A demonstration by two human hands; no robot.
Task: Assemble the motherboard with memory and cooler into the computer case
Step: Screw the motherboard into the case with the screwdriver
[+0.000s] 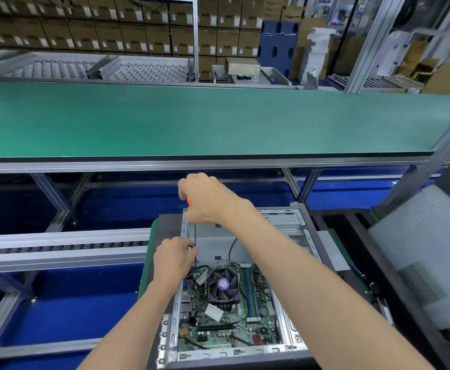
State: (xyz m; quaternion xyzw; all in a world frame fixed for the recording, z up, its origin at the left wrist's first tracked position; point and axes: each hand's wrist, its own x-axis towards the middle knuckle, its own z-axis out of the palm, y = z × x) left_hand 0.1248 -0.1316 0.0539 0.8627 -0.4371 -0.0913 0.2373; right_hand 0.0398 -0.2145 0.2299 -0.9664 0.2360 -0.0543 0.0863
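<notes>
From the head camera, an open computer case (285, 263) lies flat on a dark pallet (165, 222) at about 6 o'clock in the view. The motherboard (218, 321) sits inside the case, filling its near half. On the board, the cooler (222, 285) with its dark fan and purple hub label stands toward the 12 o'clock end, and the memory slots (249, 292), green and purple, run alongside it at its 3 o'clock side.

The right hand (207, 198) is raised above the far-left corner of the case, at 12 o'clock from the cooler, fingers curled tightly around the orange handle of a screwdriver (195, 236). The tool stands nearly upright, its dark shaft dropping straight down toward the board's far-left corner. The left hand (174, 259) is lower, at 10 o'clock from the cooler, pinching the shaft near its lower end between fingertips and thumb. The tip is hidden behind that hand.

A grey metal case (418, 263) lies at 3 o'clock. A roller conveyor (58, 248) runs off to 9 o'clock. A green shelf (191, 121) spans the view at 12 o'clock, with stacked cardboard boxes (111, 25) beyond it.
</notes>
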